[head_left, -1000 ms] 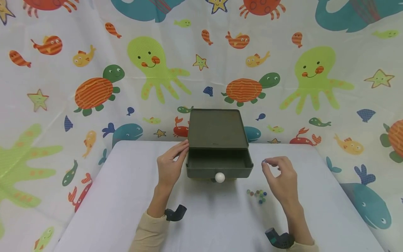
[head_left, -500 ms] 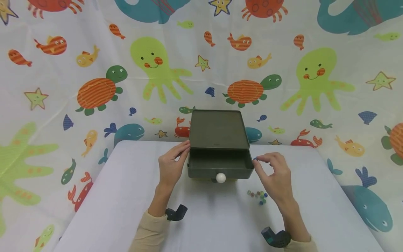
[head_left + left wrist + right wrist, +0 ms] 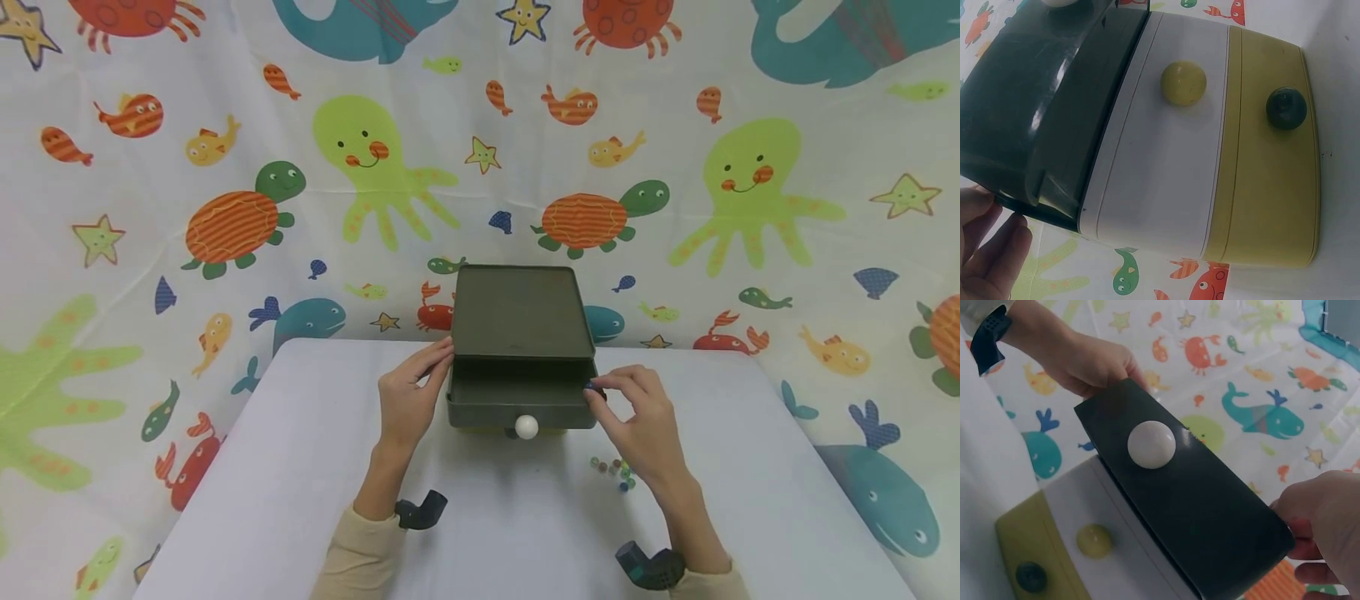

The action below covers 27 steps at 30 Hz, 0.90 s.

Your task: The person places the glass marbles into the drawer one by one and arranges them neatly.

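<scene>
A small drawer cabinet (image 3: 517,312) with a dark green top stands at the table's far middle. Its top drawer (image 3: 521,400), with a white knob (image 3: 527,427), is pulled out. My left hand (image 3: 438,358) lies with straight fingers against the cabinet's left side. My right hand (image 3: 596,390) pinches a small blue marble (image 3: 592,386) at the drawer's right front corner. Several coloured marbles (image 3: 615,472) lie on the table under that wrist. In the left wrist view, a white drawer with a yellow knob (image 3: 1183,82) and a yellow drawer with a dark knob (image 3: 1285,107) sit below, both pushed in.
The white table (image 3: 300,500) ends near a sea-creature printed cloth (image 3: 225,208) hanging behind and around it. In the right wrist view the white knob (image 3: 1151,444) faces the camera, with the left hand (image 3: 1079,359) behind the drawer.
My right hand has moved left from above the loose marbles to the drawer's right front corner, still pinching the blue marble. The left hand has stayed in place.
</scene>
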Each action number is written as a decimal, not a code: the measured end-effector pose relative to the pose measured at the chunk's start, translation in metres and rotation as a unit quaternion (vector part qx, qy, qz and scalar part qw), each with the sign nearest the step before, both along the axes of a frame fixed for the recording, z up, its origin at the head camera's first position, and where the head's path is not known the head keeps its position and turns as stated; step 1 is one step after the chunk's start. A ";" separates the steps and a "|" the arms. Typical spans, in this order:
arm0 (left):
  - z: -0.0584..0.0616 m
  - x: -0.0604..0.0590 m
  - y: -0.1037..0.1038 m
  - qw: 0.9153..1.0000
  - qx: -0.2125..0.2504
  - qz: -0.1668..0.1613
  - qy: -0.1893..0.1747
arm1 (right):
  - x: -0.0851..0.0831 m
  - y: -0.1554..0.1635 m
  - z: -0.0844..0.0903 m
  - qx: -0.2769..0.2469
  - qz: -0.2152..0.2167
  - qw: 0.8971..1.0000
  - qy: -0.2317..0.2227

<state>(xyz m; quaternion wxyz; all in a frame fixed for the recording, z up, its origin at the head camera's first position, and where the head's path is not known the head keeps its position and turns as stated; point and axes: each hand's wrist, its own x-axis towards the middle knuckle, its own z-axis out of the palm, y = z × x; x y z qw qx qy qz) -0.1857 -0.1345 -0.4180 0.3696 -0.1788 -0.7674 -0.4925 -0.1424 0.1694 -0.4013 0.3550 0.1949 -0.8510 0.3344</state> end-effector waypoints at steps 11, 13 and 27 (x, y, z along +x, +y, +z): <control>0.000 0.000 0.001 1.000 -0.002 0.002 -0.005 | -0.001 0.002 -0.002 0.004 -0.002 1.000 -0.007; 0.000 0.000 0.001 1.000 -0.001 0.000 -0.004 | -0.001 0.002 -0.003 0.005 -0.001 1.000 -0.007; -0.002 -0.001 0.001 1.000 0.009 -0.006 0.000 | 0.004 0.006 -0.002 -0.007 -0.006 1.000 -0.016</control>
